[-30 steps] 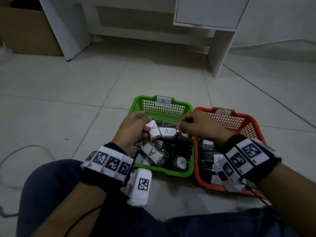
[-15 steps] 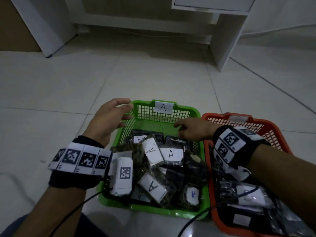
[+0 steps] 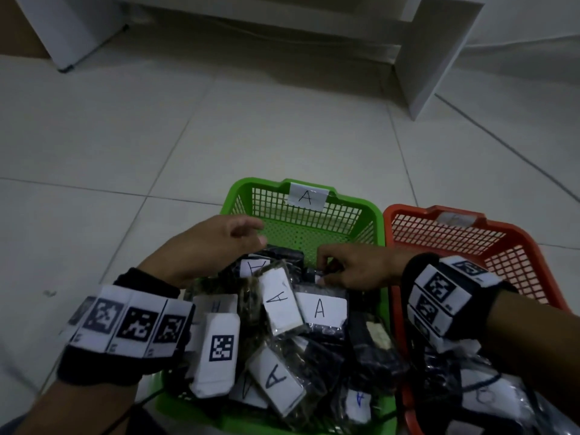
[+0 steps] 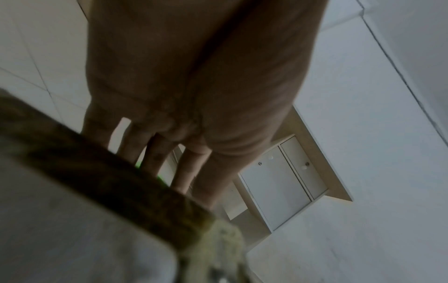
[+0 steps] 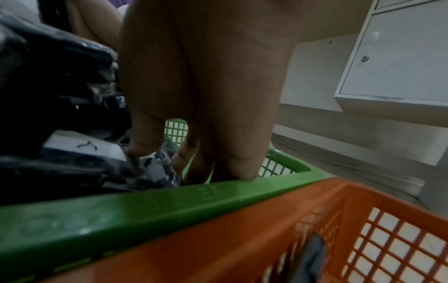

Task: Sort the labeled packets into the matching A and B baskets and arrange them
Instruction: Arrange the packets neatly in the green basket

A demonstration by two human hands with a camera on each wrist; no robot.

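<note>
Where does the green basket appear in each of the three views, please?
Head: green basket at lower centre, left of the orange basket.
Left wrist: only a green sliver behind the fingers.
Right wrist: its rim crosses the lower frame, above the orange basket.
Shared landmark: the white cabinet.

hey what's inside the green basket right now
The green basket holds a heap of dark packets with white A labels, piled toward its near end. The right hand pinches one. Lower layers are covered.

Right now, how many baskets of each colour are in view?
Green basket: 1
Orange basket: 1
Total: 2
</note>
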